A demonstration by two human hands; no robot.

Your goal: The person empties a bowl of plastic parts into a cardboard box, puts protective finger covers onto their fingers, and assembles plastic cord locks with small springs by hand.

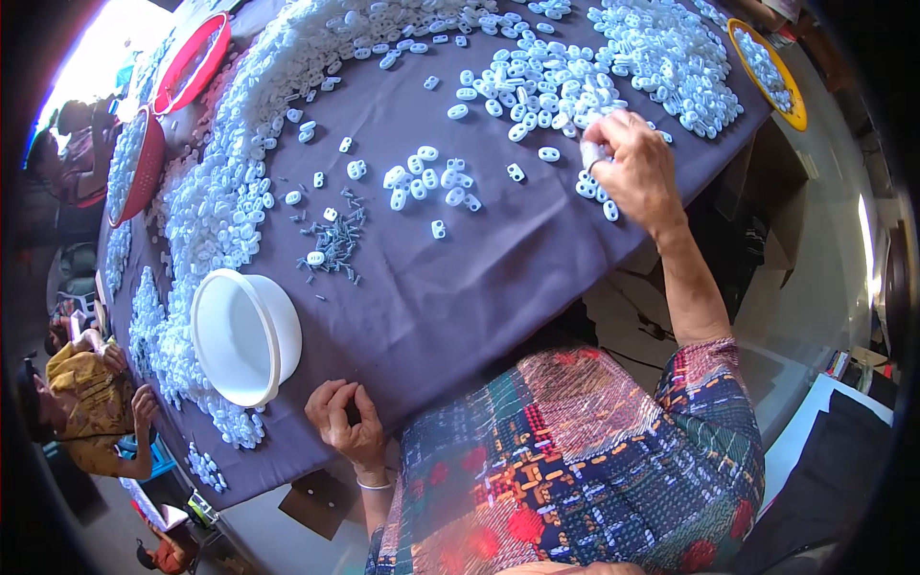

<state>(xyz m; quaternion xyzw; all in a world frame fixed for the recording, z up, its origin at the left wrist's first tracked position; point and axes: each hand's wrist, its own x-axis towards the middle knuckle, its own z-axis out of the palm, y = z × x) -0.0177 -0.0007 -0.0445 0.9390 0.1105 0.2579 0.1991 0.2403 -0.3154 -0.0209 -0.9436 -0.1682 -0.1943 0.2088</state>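
My right hand (632,171) reaches over the right part of the table, its fingers bent together beside a loose heap of small white oval plastic pieces (551,91) with holes. A white wrap shows round one finger. What its fingertips hold, if anything, is hidden. Several more pieces lie just under this hand. By the table's near edge, my left hand (350,422) is curled, thumb against fingers, and its palm cannot be seen. Between the hands lies a small group of the white pieces (428,177). Left of that group is a little pile of dark screws (337,244).
A white plastic tub (244,335) stands at the left on the dark tablecloth (441,297). A long bank of white pieces (216,206) curves behind it. Red baskets (144,168) stand far left, a yellow basket (791,105) far right. Another person (91,402) sits at the left.
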